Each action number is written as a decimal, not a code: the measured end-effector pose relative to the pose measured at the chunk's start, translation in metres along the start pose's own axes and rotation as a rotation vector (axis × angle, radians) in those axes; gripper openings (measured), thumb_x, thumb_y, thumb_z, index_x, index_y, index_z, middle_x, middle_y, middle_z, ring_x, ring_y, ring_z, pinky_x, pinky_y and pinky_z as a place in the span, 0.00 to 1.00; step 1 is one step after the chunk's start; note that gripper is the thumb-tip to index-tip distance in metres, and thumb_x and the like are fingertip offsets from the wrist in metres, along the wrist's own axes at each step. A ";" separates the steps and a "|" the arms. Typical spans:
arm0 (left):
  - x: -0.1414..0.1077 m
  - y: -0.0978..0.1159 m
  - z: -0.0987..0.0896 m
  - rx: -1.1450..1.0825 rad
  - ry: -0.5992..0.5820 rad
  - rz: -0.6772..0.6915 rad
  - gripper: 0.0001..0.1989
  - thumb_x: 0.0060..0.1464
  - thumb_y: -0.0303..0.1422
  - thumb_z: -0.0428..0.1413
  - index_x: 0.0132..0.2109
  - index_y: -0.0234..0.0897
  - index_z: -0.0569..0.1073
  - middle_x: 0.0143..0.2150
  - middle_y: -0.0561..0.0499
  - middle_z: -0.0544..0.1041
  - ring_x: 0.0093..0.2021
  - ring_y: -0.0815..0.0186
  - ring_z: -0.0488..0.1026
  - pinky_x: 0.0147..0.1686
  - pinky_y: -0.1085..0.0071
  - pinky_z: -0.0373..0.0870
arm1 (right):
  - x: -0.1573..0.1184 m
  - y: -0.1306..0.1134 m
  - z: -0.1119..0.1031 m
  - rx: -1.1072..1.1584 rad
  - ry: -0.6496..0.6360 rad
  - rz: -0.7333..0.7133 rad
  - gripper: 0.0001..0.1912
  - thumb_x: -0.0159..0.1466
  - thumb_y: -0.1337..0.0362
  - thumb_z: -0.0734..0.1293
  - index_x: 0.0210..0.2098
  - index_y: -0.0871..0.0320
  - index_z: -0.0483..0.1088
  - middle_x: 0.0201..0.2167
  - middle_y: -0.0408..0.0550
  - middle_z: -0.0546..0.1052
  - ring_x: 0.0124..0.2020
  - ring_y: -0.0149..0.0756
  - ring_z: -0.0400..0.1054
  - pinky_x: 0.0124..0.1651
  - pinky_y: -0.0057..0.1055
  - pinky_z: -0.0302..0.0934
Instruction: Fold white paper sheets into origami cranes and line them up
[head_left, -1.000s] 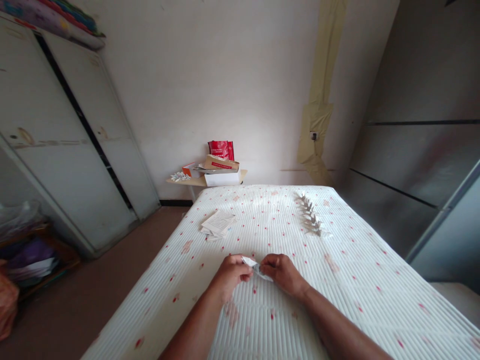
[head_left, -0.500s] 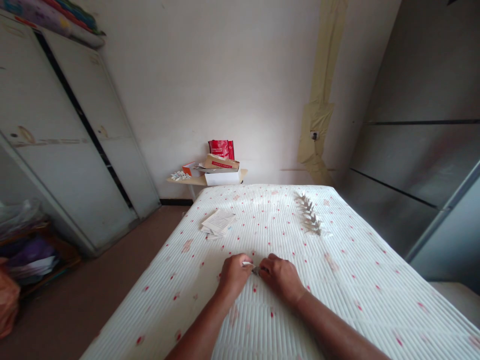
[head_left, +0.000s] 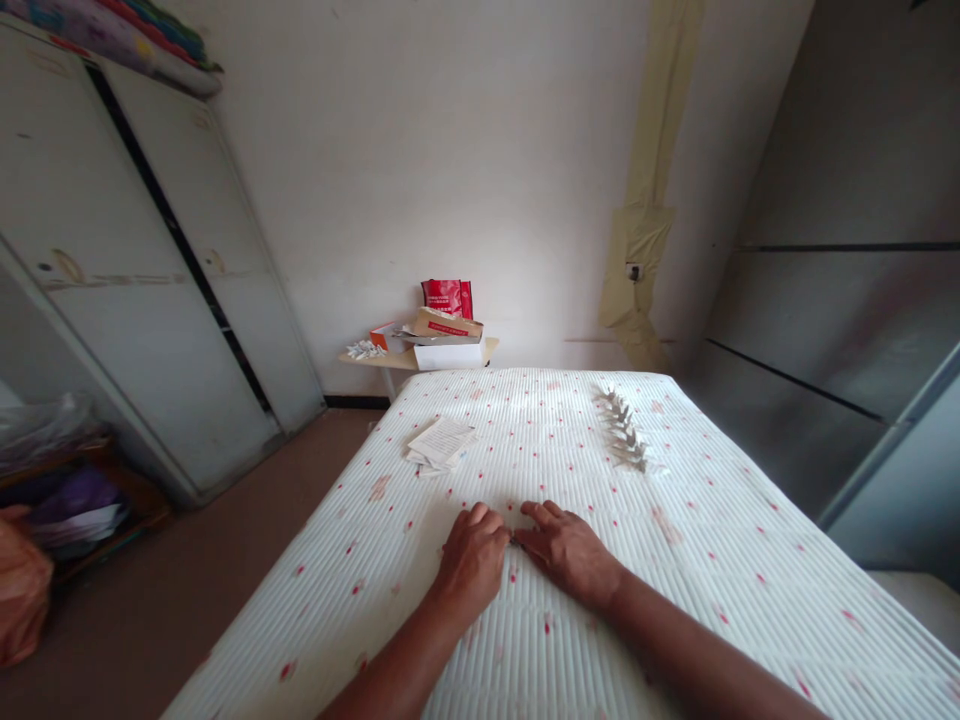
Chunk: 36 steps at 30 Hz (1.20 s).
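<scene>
My left hand (head_left: 475,552) is closed low over the bed, its fingers curled round a small folded piece of paper (head_left: 514,541). Most of that paper is hidden; only a dark bit shows between the two hands. From the other side my right hand (head_left: 568,550) grips it between thumb and fingers. Ahead and to the left lies a loose stack of printed paper sheets (head_left: 442,442). A row of several folded paper cranes (head_left: 624,430) stands ahead on the right.
The bed (head_left: 540,640) has a white ribbed cover with red spots. Beyond its far left corner, a small table (head_left: 401,359) bears a white box (head_left: 450,354), a red bag (head_left: 447,298) and white folded pieces (head_left: 365,350). Cabinets (head_left: 172,290) line the left wall.
My left hand has rolled inward over the folded paper, covering the white strip that showed before. My right hand's fingers have lifted and spread slightly. The view has shifted slightly.
</scene>
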<state>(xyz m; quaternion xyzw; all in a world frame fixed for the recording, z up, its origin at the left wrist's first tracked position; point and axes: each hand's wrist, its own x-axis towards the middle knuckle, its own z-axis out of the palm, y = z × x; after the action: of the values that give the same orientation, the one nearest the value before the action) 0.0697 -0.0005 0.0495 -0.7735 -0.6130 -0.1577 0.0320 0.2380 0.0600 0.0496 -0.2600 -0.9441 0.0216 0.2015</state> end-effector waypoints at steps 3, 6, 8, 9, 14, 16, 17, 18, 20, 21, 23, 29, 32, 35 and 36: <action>-0.005 0.002 -0.006 0.020 -0.041 0.005 0.12 0.53 0.23 0.47 0.37 0.37 0.74 0.35 0.47 0.73 0.41 0.62 0.63 0.40 0.64 0.56 | 0.000 0.005 -0.005 -0.006 -0.061 -0.079 0.11 0.62 0.59 0.61 0.41 0.52 0.72 0.51 0.49 0.68 0.44 0.40 0.63 0.39 0.32 0.61; -0.009 0.004 -0.012 0.029 -0.069 0.003 0.13 0.54 0.24 0.47 0.41 0.39 0.73 0.38 0.47 0.74 0.41 0.62 0.62 0.41 0.63 0.54 | -0.003 0.008 -0.012 0.026 -0.098 -0.130 0.15 0.61 0.56 0.62 0.45 0.53 0.70 0.51 0.49 0.69 0.43 0.40 0.62 0.39 0.33 0.60; -0.012 0.005 -0.015 0.028 -0.074 0.006 0.14 0.54 0.24 0.47 0.44 0.40 0.72 0.40 0.47 0.74 0.42 0.62 0.63 0.41 0.63 0.54 | -0.008 0.009 -0.017 0.038 -0.111 -0.136 0.16 0.62 0.55 0.60 0.46 0.52 0.69 0.51 0.49 0.69 0.44 0.40 0.62 0.40 0.33 0.59; -0.013 0.005 -0.016 0.024 -0.075 0.011 0.14 0.54 0.25 0.47 0.46 0.41 0.71 0.42 0.47 0.74 0.43 0.61 0.63 0.42 0.63 0.53 | -0.010 0.010 -0.020 0.039 -0.116 -0.131 0.16 0.62 0.55 0.60 0.46 0.52 0.69 0.51 0.49 0.69 0.44 0.40 0.62 0.40 0.34 0.59; -0.019 0.002 -0.018 0.000 -0.074 0.060 0.18 0.53 0.24 0.48 0.50 0.46 0.68 0.48 0.51 0.73 0.45 0.61 0.63 0.43 0.63 0.52 | -0.024 0.013 -0.028 0.009 -0.156 -0.078 0.17 0.63 0.54 0.59 0.48 0.51 0.68 0.53 0.51 0.67 0.48 0.44 0.61 0.44 0.41 0.58; -0.021 0.000 -0.017 -0.003 -0.067 0.065 0.18 0.54 0.24 0.48 0.49 0.47 0.69 0.49 0.51 0.72 0.46 0.61 0.63 0.43 0.62 0.52 | -0.026 0.014 -0.027 0.035 -0.144 -0.044 0.17 0.62 0.55 0.59 0.49 0.50 0.68 0.54 0.51 0.66 0.49 0.45 0.61 0.45 0.42 0.58; -0.021 0.000 -0.016 -0.004 -0.065 0.065 0.17 0.54 0.24 0.48 0.48 0.46 0.69 0.49 0.51 0.72 0.46 0.61 0.63 0.44 0.62 0.52 | -0.027 0.015 -0.026 0.055 -0.124 -0.022 0.17 0.62 0.55 0.60 0.49 0.50 0.68 0.55 0.52 0.65 0.49 0.44 0.61 0.46 0.42 0.57; -0.022 -0.001 -0.016 -0.005 -0.063 0.065 0.16 0.54 0.24 0.48 0.47 0.46 0.70 0.49 0.51 0.72 0.46 0.61 0.63 0.44 0.62 0.52 | -0.027 0.015 -0.025 0.073 -0.104 -0.004 0.17 0.62 0.56 0.60 0.50 0.50 0.68 0.56 0.53 0.63 0.50 0.44 0.60 0.47 0.42 0.57; -0.022 -0.001 -0.014 -0.005 -0.061 0.062 0.16 0.55 0.25 0.48 0.47 0.46 0.70 0.49 0.52 0.72 0.46 0.61 0.63 0.44 0.62 0.52 | -0.025 0.013 -0.022 0.092 -0.091 0.005 0.18 0.62 0.57 0.60 0.51 0.50 0.67 0.57 0.53 0.62 0.51 0.45 0.59 0.48 0.42 0.56; -0.022 0.000 -0.014 -0.006 -0.060 0.061 0.16 0.54 0.25 0.48 0.47 0.47 0.70 0.49 0.52 0.72 0.46 0.61 0.63 0.44 0.62 0.52 | -0.023 0.011 -0.020 0.092 -0.102 -0.003 0.18 0.61 0.57 0.61 0.51 0.49 0.67 0.56 0.52 0.62 0.51 0.45 0.59 0.48 0.43 0.56; -0.022 0.000 -0.013 -0.009 -0.060 0.057 0.17 0.54 0.24 0.49 0.47 0.48 0.69 0.50 0.53 0.72 0.47 0.61 0.63 0.44 0.62 0.53 | -0.019 0.008 -0.019 0.081 -0.136 -0.028 0.17 0.61 0.58 0.61 0.50 0.48 0.67 0.55 0.51 0.63 0.51 0.45 0.58 0.48 0.43 0.55; -0.022 0.001 -0.011 0.008 -0.052 0.037 0.17 0.53 0.23 0.48 0.47 0.47 0.70 0.49 0.53 0.72 0.46 0.63 0.62 0.44 0.63 0.54 | -0.009 0.004 -0.018 0.036 -0.207 -0.070 0.18 0.61 0.57 0.61 0.52 0.45 0.65 0.55 0.49 0.62 0.51 0.44 0.57 0.47 0.40 0.53; -0.022 0.001 -0.010 0.022 -0.054 0.039 0.17 0.54 0.24 0.48 0.47 0.46 0.71 0.49 0.52 0.72 0.46 0.63 0.62 0.44 0.63 0.54 | -0.007 0.003 -0.018 -0.005 -0.225 -0.093 0.19 0.62 0.56 0.60 0.53 0.45 0.63 0.56 0.49 0.61 0.51 0.44 0.57 0.47 0.40 0.52; -0.022 0.001 -0.010 0.031 -0.055 0.024 0.17 0.55 0.24 0.47 0.47 0.47 0.71 0.49 0.52 0.72 0.46 0.62 0.62 0.44 0.63 0.54 | -0.006 0.001 -0.017 -0.026 -0.224 -0.106 0.18 0.62 0.56 0.59 0.51 0.47 0.65 0.56 0.50 0.61 0.49 0.43 0.57 0.46 0.38 0.52; -0.022 0.001 -0.010 0.032 -0.056 0.019 0.17 0.55 0.24 0.47 0.47 0.47 0.71 0.49 0.52 0.72 0.46 0.62 0.62 0.44 0.62 0.54 | -0.007 0.001 -0.017 -0.029 -0.221 -0.105 0.17 0.62 0.56 0.59 0.50 0.48 0.66 0.56 0.50 0.61 0.49 0.43 0.58 0.46 0.38 0.52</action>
<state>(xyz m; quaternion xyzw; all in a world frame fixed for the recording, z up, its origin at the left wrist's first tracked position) 0.0642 -0.0239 0.0533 -0.7829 -0.6086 -0.1257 0.0285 0.2510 0.0567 0.0628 -0.2090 -0.9731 0.0256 0.0934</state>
